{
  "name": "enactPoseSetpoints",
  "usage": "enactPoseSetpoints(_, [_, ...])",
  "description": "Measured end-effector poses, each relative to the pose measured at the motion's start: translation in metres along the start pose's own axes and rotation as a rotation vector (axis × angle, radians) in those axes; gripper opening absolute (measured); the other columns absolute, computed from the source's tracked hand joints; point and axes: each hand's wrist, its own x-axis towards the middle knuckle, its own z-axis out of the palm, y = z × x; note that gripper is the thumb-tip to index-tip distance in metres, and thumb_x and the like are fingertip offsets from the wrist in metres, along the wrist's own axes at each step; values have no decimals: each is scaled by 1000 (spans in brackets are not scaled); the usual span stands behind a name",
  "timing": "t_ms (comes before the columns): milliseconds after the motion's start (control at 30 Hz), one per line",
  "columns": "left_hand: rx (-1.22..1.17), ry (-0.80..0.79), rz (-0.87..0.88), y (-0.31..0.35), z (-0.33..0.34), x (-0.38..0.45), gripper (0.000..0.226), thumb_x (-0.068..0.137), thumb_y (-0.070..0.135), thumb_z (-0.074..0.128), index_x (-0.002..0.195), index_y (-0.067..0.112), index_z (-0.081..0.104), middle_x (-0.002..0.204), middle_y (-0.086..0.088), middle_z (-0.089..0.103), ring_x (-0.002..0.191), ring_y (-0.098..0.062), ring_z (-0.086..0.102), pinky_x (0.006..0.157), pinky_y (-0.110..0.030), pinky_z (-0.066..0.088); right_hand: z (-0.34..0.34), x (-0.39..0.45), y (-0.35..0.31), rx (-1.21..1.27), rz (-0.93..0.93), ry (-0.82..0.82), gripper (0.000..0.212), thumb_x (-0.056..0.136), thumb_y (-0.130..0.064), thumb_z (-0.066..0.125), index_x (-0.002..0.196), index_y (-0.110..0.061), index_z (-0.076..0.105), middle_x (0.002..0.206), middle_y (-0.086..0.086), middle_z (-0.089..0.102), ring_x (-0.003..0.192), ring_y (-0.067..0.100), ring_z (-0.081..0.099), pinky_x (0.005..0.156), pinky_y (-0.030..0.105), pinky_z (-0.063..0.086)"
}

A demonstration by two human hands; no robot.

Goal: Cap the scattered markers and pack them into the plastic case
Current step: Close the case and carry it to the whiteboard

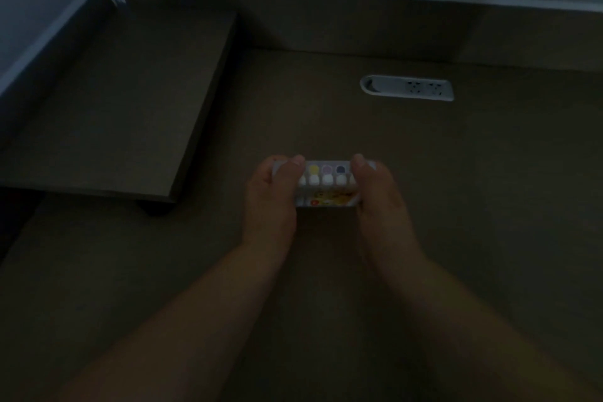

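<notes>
The plastic case point(326, 184) sits on the brown desk point(424, 206), directly between the two hands, with its long axis running from one hand to the other, across the person's view. The left hand point(272, 196) grips the left end of the case and the right hand point(380, 196) grips the right end; each thumb lies curled over the top edge, while the other fingers are hidden behind the case, so I cannot tell how they lie. Both hands are equally near, because both already touch it. Inside the case a row of markers point(327, 174) stands side by side, pointing away from the person, with white bodies and coloured ends: yellow, pale purple and dark blue are visible between the thumbs. No loose marker shows on the desk, so I judge the packing is near its end, and the next move probably turns on pressing or closing the case evenly from both ends. On the near face of the case there is a yellow and red label point(329, 199), but the picture is dark and blurred and no writing can be read. Beyond the right hand, well apart, a white socket strip point(408, 88) is set into the desk.
</notes>
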Motion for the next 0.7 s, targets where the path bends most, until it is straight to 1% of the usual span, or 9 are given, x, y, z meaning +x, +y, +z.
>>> enactPoseSetpoints(33, [-1, 8, 5, 0, 1, -1, 13, 97, 16, 54, 92, 7, 62, 68, 11, 65, 61, 8, 60, 53, -7, 44, 1, 1, 0, 8, -14, 20, 61, 63, -67, 66, 106, -23, 64, 107, 8, 69, 97, 23, 68, 90, 48, 53])
enactPoseSetpoints(100, [2, 10, 5, 1, 2, -2, 13, 97, 16, 54, 92, 7, 62, 69, 11, 64, 61, 9, 59, 53, -7, 43, 1, 2, 0, 22, -29, 39, 40, 73, -57, 66, 93, -23, 65, 96, 6, 70, 88, 20, 70, 81, 42, 55])
enactPoseSetpoints(200, [34, 3, 8, 1, 2, -3, 19, 98, 14, 52, 80, 19, 57, 61, 34, 60, 61, 16, 57, 54, -4, 42, 1, 0, 1, 9, -36, 61, 23, 89, -42, 62, 94, -20, 64, 93, 3, 70, 83, 14, 70, 73, 32, 52])
enactPoseSetpoints(300, [25, -3, 1, 1, 2, -5, 23, 98, 15, 53, 78, 24, 55, 59, 39, 58, 60, 18, 57, 54, -4, 43, 3, -2, -1, -13, -60, 101, 22, 92, -38, 58, 97, -18, 63, 88, -3, 68, 76, 4, 68, 66, 23, 50])
enactPoseSetpoints(367, [10, -13, -11, 2, 3, -5, 21, 98, 16, 52, 79, 23, 56, 60, 39, 58, 61, 17, 58, 53, -4, 43, 5, -3, -1, -31, -62, 123, 22, 92, -38, 58, 98, -17, 62, 87, -5, 66, 76, 4, 67, 64, 20, 49])
enactPoseSetpoints(467, [-8, 5, -11, 3, 4, -4, 15, 98, 14, 52, 86, 11, 59, 58, 31, 61, 59, 13, 59, 51, -5, 43, 6, -3, 1, -28, -86, 146, 18, 93, -34, 58, 91, -16, 61, 80, -5, 63, 65, -2, 63, 59, 17, 48])
enactPoseSetpoints(533, [-20, 19, -10, 3, 5, -3, 13, 97, 14, 53, 90, 7, 60, 59, 26, 63, 58, 10, 59, 51, -6, 43, 7, -5, -1, -42, -87, 151, 19, 94, -32, 57, 92, -13, 60, 81, -3, 62, 60, -5, 61, 56, 14, 47])
enactPoseSetpoints(633, [-2, 30, -17, 2, 4, -3, 17, 97, 16, 53, 81, 15, 59, 60, 29, 63, 60, 11, 59, 52, -7, 44, 7, -5, -2, -41, -78, 157, 20, 94, -33, 56, 95, -13, 61, 83, -3, 63, 61, -5, 61, 54, 13, 46])
enactPoseSetpoints(700, [15, 45, -8, 1, 3, -3, 18, 96, 22, 56, 78, 20, 60, 66, 22, 66, 63, 10, 60, 55, -10, 45, 7, -4, -2, -58, -82, 162, 19, 94, -32, 56, 93, -14, 61, 82, -4, 63, 61, -4, 61, 56, 15, 46])
